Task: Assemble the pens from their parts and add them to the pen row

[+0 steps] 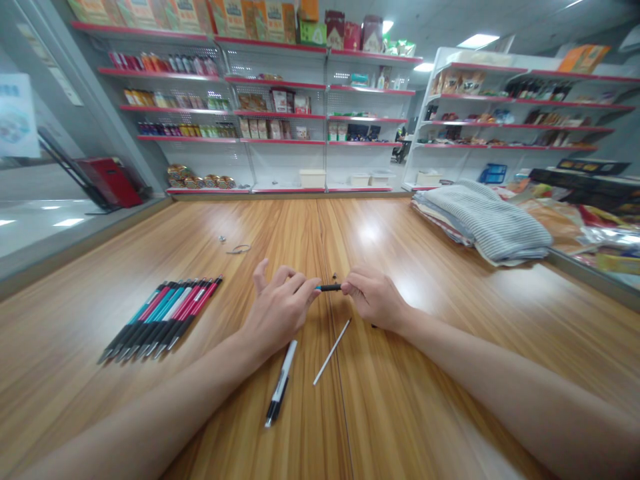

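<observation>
Between my hands lies a pen point(330, 288) with a black grip and a bit of blue barrel showing. My left hand point(283, 303) pinches its blue end, and my right hand point(373, 297) is closed on its black end. Below them on the table rest a white pen refill point(331, 353) and a white pen point(281, 383) with a black grip. A small dark piece point(335, 275) sits just beyond the held pen. Off to the left, a row of several pens point(163, 317) in blue, red and white lies side by side.
A small metal piece point(223, 239) and a thin loop point(240, 249) lie farther back on the wooden table point(400, 400). Folded striped cloth point(490, 220) is piled at the right, beside assorted packages point(570, 220). Stocked shelves point(280, 140) stand behind the table.
</observation>
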The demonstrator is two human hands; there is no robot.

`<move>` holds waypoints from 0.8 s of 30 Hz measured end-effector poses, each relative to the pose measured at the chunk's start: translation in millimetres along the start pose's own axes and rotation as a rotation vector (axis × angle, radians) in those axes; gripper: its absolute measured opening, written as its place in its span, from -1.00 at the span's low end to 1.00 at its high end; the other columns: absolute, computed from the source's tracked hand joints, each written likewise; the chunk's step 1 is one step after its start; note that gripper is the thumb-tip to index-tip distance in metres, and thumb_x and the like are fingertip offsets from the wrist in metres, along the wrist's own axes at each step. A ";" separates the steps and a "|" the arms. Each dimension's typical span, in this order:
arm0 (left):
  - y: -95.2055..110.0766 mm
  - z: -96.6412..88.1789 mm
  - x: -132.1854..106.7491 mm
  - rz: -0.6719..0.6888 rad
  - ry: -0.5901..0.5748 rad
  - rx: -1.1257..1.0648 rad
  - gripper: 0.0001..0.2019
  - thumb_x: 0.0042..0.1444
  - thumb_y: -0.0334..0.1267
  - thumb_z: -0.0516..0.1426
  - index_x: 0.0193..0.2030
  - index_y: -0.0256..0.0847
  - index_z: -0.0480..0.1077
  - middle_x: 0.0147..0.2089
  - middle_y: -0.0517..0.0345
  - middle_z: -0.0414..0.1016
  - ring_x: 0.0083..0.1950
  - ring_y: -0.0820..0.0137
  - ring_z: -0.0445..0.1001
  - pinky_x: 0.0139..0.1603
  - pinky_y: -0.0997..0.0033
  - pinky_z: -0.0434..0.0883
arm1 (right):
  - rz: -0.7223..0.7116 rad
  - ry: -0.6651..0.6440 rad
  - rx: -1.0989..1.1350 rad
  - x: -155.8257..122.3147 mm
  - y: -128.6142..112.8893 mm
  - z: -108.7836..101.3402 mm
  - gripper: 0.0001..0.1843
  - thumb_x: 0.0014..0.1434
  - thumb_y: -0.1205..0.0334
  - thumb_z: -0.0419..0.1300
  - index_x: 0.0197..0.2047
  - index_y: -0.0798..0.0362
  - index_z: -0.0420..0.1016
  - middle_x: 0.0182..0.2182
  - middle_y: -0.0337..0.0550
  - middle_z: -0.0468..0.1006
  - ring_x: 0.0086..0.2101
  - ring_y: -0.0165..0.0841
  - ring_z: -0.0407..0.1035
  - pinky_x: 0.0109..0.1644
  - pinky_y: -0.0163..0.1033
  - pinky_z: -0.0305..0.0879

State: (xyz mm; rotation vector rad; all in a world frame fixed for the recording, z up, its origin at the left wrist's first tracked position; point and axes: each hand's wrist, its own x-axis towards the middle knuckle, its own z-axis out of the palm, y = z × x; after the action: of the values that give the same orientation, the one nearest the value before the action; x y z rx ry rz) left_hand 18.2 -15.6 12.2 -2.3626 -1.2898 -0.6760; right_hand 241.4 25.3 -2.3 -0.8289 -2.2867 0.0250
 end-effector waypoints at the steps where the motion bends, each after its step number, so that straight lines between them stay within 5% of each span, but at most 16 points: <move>1: 0.1 0.0 0.0 0.010 -0.005 -0.001 -0.82 0.30 -0.23 0.01 -0.11 -0.09 0.43 -0.28 0.16 0.51 -0.08 0.26 0.38 0.29 -0.14 -0.12 | 0.001 0.001 -0.003 0.0 0.1 0.2 -0.73 0.33 0.30 0.00 -0.42 0.09 0.31 -0.44 -0.16 0.37 -0.37 -0.38 0.23 -0.29 -0.27 0.13; 16: 1.1 1.0 0.4 0.006 -0.013 -0.073 -0.81 0.30 -0.21 0.02 -0.26 -0.15 0.42 -0.26 0.17 0.54 0.01 0.21 0.37 0.31 -0.22 -0.22 | -0.024 0.006 -0.002 -0.1 1.1 1.1 -0.77 0.28 0.38 0.02 -0.42 0.09 0.35 -0.44 -0.16 0.38 -0.35 -0.38 0.24 -0.27 -0.27 0.15; 24: -0.6 5.7 -1.1 0.059 -0.024 -0.063 -0.78 0.29 -0.27 0.01 -0.35 -0.19 0.41 -0.32 0.13 0.55 -0.04 0.21 0.38 0.25 -0.14 -0.03 | -0.045 0.020 -0.014 0.7 1.0 0.0 -0.77 0.29 0.38 0.03 -0.41 0.09 0.37 -0.43 -0.15 0.40 -0.35 -0.37 0.23 -0.27 -0.26 0.17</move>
State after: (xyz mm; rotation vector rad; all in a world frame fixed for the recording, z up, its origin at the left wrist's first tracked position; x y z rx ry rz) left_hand 18.5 -13.0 7.0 -2.4559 -1.2200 -0.6824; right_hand 241.5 26.5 -2.1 -0.7812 -2.2890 -0.0200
